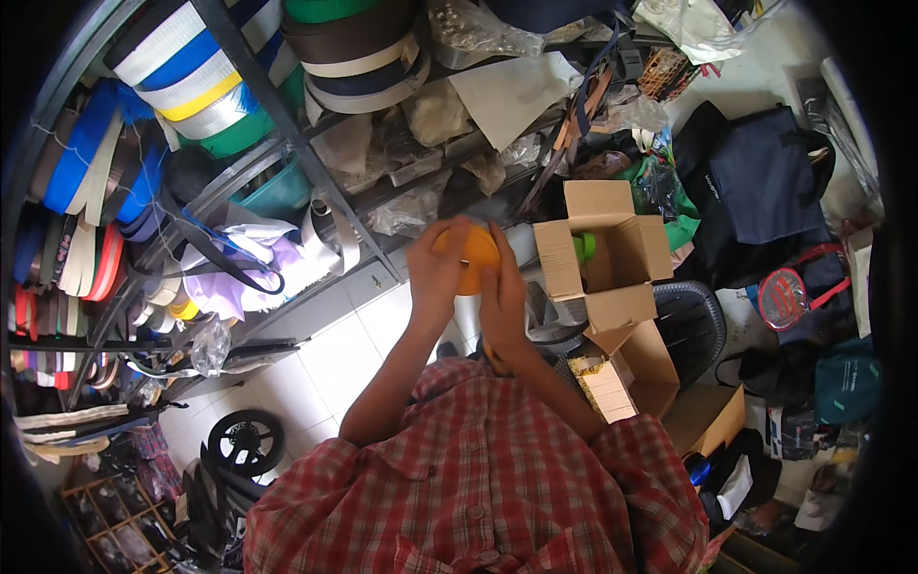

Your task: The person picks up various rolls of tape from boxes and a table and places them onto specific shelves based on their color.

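Observation:
In front of my chest, both hands hold a round, flat orange thing [474, 251], which looks like a rolled-up coil with a small pale spot near its middle. My left hand [438, 263] closes on its left side, fingers over the upper rim. My right hand [504, 298] wraps its right side, thumb toward the middle. A short orange-brown strip [494, 357] shows below my right wrist; whether it joins the coil I cannot tell. To the right stands an open cardboard box [555, 260] with a bright green round thing [584, 248] inside.
Metal shelving [277, 105] with rolls of coloured webbing [196, 81] rises at left and ahead. Another open carton [650, 359] and a bicycle wheel [719, 330] stand at right, near dark bags [765, 182]. A small black wheel [246, 443] lies on the tiled floor [335, 373].

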The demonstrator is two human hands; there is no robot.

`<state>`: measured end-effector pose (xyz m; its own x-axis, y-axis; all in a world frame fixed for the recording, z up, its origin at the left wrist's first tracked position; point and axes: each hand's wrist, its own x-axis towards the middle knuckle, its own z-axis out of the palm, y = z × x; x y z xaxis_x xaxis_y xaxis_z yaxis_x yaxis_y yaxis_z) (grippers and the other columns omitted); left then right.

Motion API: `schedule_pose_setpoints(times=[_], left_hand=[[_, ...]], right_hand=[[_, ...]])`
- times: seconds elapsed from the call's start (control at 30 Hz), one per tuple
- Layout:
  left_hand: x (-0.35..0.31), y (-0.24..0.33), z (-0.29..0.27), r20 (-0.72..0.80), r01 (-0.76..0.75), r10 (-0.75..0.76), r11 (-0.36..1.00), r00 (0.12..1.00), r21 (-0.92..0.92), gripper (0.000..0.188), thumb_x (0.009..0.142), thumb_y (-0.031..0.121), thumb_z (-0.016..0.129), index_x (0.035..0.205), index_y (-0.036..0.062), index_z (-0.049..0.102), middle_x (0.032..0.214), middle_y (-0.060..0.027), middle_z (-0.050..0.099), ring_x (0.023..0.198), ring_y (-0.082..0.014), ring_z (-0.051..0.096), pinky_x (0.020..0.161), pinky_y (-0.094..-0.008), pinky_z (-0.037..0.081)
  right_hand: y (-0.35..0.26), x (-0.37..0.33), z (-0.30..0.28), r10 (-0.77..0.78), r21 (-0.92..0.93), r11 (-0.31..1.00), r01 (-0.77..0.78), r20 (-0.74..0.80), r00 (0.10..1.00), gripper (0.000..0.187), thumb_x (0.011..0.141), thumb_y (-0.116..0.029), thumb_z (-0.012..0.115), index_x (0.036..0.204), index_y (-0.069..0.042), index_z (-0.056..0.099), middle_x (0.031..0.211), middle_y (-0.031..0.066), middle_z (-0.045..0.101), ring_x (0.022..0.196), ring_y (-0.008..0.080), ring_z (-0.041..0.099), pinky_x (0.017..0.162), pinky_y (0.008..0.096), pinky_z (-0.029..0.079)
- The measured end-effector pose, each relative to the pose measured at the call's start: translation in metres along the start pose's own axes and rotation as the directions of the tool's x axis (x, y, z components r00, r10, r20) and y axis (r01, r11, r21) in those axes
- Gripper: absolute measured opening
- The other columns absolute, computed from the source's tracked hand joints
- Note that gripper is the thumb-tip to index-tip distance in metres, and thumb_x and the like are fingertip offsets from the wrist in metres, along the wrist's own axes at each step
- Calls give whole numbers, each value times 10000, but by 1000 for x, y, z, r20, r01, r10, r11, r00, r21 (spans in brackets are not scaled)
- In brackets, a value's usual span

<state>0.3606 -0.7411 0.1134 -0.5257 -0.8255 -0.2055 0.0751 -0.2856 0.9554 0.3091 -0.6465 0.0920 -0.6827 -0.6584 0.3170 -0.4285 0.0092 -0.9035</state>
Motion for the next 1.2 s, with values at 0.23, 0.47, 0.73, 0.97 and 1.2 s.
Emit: schedule_pose_setpoints(times=[0.23,0.47,0.73,0.97,1.2], left_hand=[[10,4,-23,279,-192,158,976,947,99,329,914,296,619,998,-20,654,882,-63,653,804,-96,602,654,-256,491],[0,1,4,133,-152,129,973,983,175,361,971,318,518,965,-14,659,830,-90,644,754,-137,597,685,-278,466],[15,8,-9,440,-122,42,980,897,156,262,954,242,534,999,-1,623,900,-80,622,845,-116,573,757,-262,447],[-4,-22,42,74,-82,89,993,993,-87,307,967,278,522,1067,-4,591,973,-83,615,907,-144,563,807,-278,447],[22,-26,41,436,-32,59,997,898,-69,324,979,285,493,1120,1,553,1033,-100,600,967,-156,568,859,-282,441]], right_hand=[[12,6,-19,-92,16,996,91,55,994,397,967,-115,417,1330,41,457,1239,253,553,1136,359,564,960,365,427],[-4,4,5,137,181,976,-119,-94,986,392,990,-160,392,1321,43,451,1245,231,547,1134,315,553,968,343,414],[3,14,-26,18,193,981,-35,90,996,428,987,-194,414,1352,29,412,1235,210,542,1117,256,544,956,321,409],[4,17,-10,146,238,968,-79,-280,949,399,986,-181,441,1323,32,422,1197,189,555,1076,256,560,935,321,422],[31,21,-73,-10,141,990,-6,117,993,379,963,-158,496,1293,18,437,1162,189,562,1063,277,577,905,339,447]])
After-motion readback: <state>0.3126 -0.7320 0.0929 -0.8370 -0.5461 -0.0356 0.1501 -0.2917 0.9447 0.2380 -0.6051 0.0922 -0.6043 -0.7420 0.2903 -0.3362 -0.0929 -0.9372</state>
